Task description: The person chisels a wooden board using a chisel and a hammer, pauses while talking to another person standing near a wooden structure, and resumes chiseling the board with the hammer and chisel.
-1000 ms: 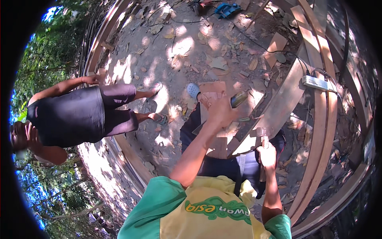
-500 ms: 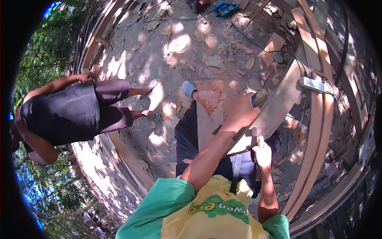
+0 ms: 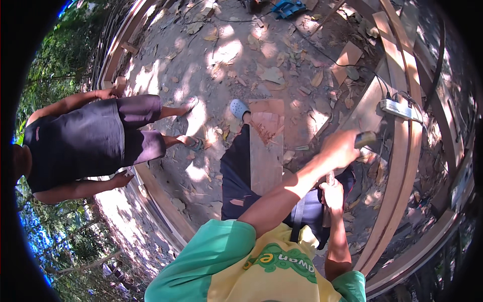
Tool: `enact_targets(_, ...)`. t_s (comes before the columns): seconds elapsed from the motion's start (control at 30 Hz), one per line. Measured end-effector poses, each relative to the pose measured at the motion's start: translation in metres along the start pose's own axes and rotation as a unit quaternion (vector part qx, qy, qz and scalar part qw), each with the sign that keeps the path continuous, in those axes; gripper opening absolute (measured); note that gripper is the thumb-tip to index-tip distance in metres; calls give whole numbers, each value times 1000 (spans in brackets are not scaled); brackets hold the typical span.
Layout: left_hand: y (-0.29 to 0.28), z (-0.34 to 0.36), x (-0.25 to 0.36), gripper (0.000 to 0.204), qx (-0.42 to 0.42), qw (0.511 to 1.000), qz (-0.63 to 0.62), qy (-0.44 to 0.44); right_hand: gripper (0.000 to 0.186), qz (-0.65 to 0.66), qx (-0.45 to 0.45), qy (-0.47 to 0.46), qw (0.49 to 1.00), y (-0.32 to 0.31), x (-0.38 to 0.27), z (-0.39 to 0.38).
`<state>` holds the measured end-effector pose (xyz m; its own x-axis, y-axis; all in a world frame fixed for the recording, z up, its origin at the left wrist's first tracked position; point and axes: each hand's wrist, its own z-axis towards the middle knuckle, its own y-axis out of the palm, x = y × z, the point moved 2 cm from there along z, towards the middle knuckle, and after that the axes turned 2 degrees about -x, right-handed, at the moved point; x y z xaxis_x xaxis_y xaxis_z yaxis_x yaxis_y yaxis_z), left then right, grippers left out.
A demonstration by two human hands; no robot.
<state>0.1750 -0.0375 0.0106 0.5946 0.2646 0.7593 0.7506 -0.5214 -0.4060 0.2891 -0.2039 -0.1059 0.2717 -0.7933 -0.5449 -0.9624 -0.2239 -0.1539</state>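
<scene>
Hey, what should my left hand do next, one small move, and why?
Probably set down the yellow-and-dark object your left hand holds: what look like loose shavings lie on the pale board, and with your right hand gripping what seems a wooden handle, neither hand is free to brush them off.

The plank (image 3: 370,103) looks smooth, matt wood; the power strip (image 3: 397,108) smooth plastic; the T-shirt (image 3: 236,283) matt cloth.

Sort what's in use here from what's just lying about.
Likely in use:
- yellowish tool, in left hand
- tool handle, in right hand
- shaving-strewn board

Lying about:
- blue tool
- power strip
- offcut
- dry leaf
</scene>
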Motion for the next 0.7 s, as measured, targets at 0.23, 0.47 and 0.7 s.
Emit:
enact_targets(0.23, -27, -18, -4, 63, 112, 981, -136, 82, 7, 26, -6, 5, 1000, 3, -4, 3)
enact_targets(0.47, -203, -29, -67, 35, 278, 916, -288, 40, 13, 57, -14, -2, 998, -5, -9, 0)
enact_targets(0.7, -214, -14, -111, 36, 216, 865, -449, 59, 15, 78, -15, 12, 997, 2, -7, 3)
